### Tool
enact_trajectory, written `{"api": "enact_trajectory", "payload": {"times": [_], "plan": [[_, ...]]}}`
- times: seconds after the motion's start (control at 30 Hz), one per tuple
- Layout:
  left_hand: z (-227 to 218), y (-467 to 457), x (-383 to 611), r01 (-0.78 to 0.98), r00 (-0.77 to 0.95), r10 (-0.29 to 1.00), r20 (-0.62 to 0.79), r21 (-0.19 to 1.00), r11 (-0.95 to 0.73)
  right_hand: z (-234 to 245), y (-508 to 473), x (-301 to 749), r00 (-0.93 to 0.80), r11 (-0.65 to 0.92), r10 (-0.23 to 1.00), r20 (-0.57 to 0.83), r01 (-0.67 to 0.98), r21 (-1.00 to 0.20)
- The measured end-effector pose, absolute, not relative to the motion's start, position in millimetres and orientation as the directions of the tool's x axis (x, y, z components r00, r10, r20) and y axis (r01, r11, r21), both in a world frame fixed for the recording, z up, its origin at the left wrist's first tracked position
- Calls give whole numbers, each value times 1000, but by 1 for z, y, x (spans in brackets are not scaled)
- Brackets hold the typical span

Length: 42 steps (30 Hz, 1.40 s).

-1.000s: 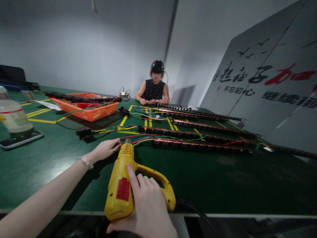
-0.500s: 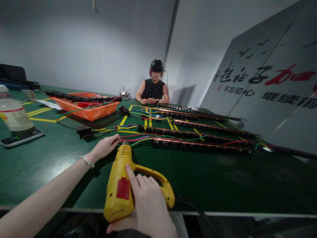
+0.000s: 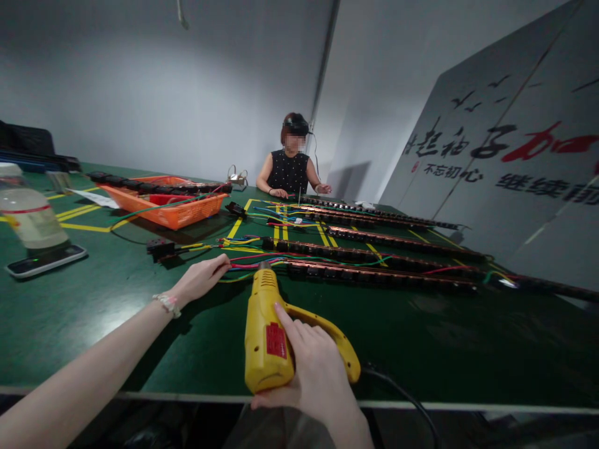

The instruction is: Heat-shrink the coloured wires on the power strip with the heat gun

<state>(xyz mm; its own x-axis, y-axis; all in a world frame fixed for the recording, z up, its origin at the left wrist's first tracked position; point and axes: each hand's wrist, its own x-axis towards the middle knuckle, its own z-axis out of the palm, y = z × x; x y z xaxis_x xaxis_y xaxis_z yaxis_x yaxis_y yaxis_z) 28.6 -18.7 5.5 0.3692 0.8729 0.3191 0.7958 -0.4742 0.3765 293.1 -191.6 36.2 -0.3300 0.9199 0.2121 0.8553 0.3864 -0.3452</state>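
Ideally the right hand (image 3: 311,368), wrapped tight round the yellow heat gun (image 3: 267,337), keeps its nozzle sweeping over the coloured wires (image 3: 248,262) on the green table (image 3: 421,337) while the left hand (image 3: 201,279) pinches them clear of the hot tip.

A single head-worn view looks forward and slightly down along the green desk (image 3: 421,337) from its near edge, close behind both hands (image 3: 313,368), with a seated person (image 3: 292,165) facing it far beyond them.
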Motion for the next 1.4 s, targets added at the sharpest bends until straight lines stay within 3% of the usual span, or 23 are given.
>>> {"api": "enact_trajectory", "payload": {"times": [0.2,0.47,0.87,1.2,1.4], "plan": [[4,-16,32,845,371,911,182,340,-412,31,-187,307,-239,316,935,262,898,-307],[-4,-12,32,824,410,882,231,320,-467,13,-189,306,-225,340,897,380,902,-267],[2,-15,40,844,390,897,207,310,-438,23,-200,262,-247,312,938,242,906,-286],[3,-14,24,691,446,855,265,505,-517,9,-203,237,-326,400,907,265,862,-311],[5,-18,21,744,464,851,246,413,-525,7,-201,243,-351,442,888,299,832,-337]]}}
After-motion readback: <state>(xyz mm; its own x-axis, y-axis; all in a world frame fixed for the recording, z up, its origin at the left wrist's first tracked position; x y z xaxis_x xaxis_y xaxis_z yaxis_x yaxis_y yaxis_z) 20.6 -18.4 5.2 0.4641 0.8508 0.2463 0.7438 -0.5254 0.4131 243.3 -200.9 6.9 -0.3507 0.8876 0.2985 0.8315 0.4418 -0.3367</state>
